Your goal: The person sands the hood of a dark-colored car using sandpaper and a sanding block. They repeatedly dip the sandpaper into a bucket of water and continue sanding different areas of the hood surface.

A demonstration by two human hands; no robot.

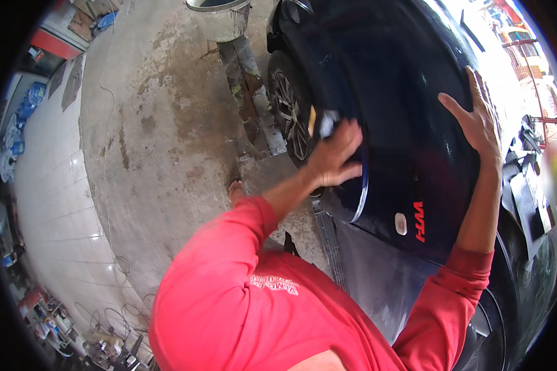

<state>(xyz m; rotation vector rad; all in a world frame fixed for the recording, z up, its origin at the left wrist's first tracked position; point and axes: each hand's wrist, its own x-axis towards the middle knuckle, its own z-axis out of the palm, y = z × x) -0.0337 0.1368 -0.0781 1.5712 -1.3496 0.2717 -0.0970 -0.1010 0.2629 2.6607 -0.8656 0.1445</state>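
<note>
A dark blue car body (408,117) fills the right half of the head view. My left hand (337,159) is at the edge of its wheel arch, above the front wheel (288,105). The fingers are curled and blurred by motion. Beside them shows a small tan, white and dark piece (325,122), apparently in the grip; its kind is too smeared to tell. Farther right, my right hand (478,123) lies flat on the upper bodywork, thumb spread wide, holding nothing. A small oval side lamp (401,224) sits on the panel next to red lettering (419,221).
A pale bucket (223,21) stands at the far side, by a metal floor track (238,74). The concrete floor (161,123) is stained, with a thin cable (110,99) across it. Blue water bottles (31,99) are at the left. Dark sheets (529,198) lie over the car at the right.
</note>
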